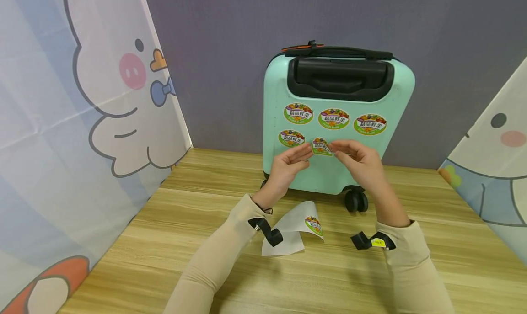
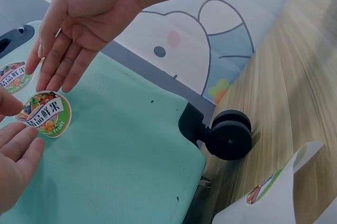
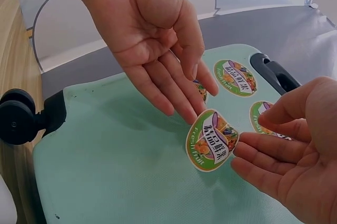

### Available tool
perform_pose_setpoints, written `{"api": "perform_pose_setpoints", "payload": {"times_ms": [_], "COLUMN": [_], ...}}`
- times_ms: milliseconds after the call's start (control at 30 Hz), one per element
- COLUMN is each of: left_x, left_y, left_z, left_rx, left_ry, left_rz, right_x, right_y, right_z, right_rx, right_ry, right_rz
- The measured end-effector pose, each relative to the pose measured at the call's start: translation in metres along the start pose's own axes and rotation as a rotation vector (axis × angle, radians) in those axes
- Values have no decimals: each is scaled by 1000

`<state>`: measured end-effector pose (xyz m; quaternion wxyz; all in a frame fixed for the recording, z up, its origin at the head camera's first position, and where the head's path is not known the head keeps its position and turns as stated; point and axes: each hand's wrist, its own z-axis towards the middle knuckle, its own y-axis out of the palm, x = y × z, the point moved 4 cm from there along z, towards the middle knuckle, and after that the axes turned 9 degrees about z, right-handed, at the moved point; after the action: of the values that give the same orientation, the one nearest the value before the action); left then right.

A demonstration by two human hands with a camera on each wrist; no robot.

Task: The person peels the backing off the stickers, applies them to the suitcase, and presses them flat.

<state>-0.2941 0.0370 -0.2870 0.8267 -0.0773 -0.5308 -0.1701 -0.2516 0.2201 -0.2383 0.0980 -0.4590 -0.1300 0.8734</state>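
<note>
An oval fruit sticker, slightly bowed, is held in front of the mint-green suitcase. My left hand holds its left edge at the fingertips, the thumb lower and away from it. At the opposite edge, the fingertips of my right hand hold a corner that is drawn out a little. The right wrist view shows the sticker bridging both hands, just off the suitcase face. Several matching stickers are on that face: a row below the black handle recess, plus one sticker lower left, partly behind my left fingers.
A curled white backing sheet with one sticker lies on the wooden table, before the suitcase. Black caster wheels support the suitcase. Behind it rises a grey wall; cartoon-printed curtains flank both sides.
</note>
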Motion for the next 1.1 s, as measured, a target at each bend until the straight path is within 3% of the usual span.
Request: {"api": "perform_pose_setpoints", "payload": {"times_ms": [833,1100], "left_x": [-3,-3], "left_y": [-2,-3], "left_z": [3,4], "left_rx": [25,26], "left_ry": [4,13], "left_rz": [11,11], "right_x": [8,8], "right_y": [7,10], "right_z": [-5,-7], "right_rx": [-18,-29], "right_ry": [1,-66], "right_rz": [-35,-79]}}
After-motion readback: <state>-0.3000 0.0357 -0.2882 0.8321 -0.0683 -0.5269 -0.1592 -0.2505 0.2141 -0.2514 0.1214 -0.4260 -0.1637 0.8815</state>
